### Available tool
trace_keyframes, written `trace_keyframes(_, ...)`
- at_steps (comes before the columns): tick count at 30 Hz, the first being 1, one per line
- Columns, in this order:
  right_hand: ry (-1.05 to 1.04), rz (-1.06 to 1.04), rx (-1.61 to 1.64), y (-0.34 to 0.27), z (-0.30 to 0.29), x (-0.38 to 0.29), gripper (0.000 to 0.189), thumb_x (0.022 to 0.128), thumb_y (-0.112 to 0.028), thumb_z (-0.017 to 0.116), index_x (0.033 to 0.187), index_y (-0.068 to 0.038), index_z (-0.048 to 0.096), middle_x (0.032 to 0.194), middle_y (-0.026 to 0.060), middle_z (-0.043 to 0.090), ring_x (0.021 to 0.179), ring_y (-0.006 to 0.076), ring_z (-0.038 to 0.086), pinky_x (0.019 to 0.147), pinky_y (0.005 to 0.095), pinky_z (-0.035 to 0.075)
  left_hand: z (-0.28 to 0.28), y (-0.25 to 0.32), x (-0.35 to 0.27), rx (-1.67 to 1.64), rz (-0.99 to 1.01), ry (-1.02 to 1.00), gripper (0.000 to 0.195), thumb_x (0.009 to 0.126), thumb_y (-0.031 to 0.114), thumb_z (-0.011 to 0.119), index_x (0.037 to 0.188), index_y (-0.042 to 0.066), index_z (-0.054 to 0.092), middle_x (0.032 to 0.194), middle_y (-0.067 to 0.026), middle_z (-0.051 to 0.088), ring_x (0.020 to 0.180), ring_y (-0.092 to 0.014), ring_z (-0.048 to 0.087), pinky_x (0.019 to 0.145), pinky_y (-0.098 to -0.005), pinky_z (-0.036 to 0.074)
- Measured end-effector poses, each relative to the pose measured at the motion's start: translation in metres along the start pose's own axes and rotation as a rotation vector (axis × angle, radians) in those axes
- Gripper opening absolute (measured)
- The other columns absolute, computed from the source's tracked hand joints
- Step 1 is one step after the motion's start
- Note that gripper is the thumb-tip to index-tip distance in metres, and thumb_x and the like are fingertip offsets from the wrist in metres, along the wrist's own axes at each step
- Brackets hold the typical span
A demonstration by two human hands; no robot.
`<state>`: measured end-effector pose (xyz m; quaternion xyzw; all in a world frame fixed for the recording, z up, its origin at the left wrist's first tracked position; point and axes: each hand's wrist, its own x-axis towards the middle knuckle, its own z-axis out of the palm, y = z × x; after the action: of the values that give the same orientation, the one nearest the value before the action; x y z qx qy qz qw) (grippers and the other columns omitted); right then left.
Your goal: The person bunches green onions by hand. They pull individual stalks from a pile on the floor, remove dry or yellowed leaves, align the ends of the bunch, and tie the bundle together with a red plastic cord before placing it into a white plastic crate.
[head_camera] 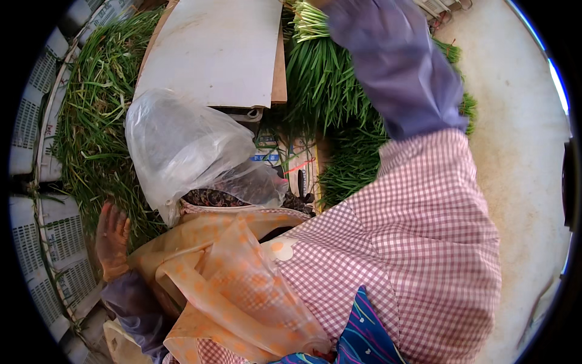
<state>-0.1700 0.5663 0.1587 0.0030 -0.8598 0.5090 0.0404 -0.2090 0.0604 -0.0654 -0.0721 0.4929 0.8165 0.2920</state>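
Note:
My left hand [113, 241], in a thin glove, rests with fingers extended at the near edge of a loose heap of green leafy stalks [97, 109], probably chives. No object shows in it. My right arm, in a purple sleeve cover [400, 68], reaches to the upper edge of the view. Only a sliver of the right hand [319, 2] shows, by the pale cut ends of a chive bundle [311, 20]; its grip is hidden. More chives [350, 168] lie below that bundle. A white board [211, 54] stands between the heap and the bundles.
A clear plastic bag [186, 145] covers part of my lap, above an orange-patterned plastic apron [236, 282]. White perforated crates [68, 232] line the left side. Further chive ends [468, 113] show beyond my right arm, beside a pale floor [509, 150].

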Motion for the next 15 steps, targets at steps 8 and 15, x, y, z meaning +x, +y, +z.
trace_keyframes(8,-0.429,-0.299,-0.165,-0.042,0.128,0.059,0.026,0.083,-0.024,0.064,0.099,-0.005,0.064,0.083,0.0079,0.066,0.072,0.0163,0.061,0.065,0.0289,0.050,0.050,-0.041,-0.024,0.622,-0.113,0.086,0.041,0.086,0.016,0.061,0.124,0.006,0.050,0.104,-0.0065,0.059,0.092,-0.014,0.057,0.075,-0.0255,0.047)
trace_keyframes(15,-0.578,-0.156,-0.171,0.027,0.109,0.025,0.020,0.081,-0.022,0.065,0.095,-0.007,0.068,0.079,0.0066,0.067,0.064,0.0125,0.060,0.059,0.0265,0.049,0.039,-0.038,-0.039,1.137,-0.114,-0.035,0.041,0.082,0.012,0.059,0.120,0.001,0.051,0.099,-0.0083,0.062,0.089,-0.016,0.058,0.078,-0.0267,0.045)
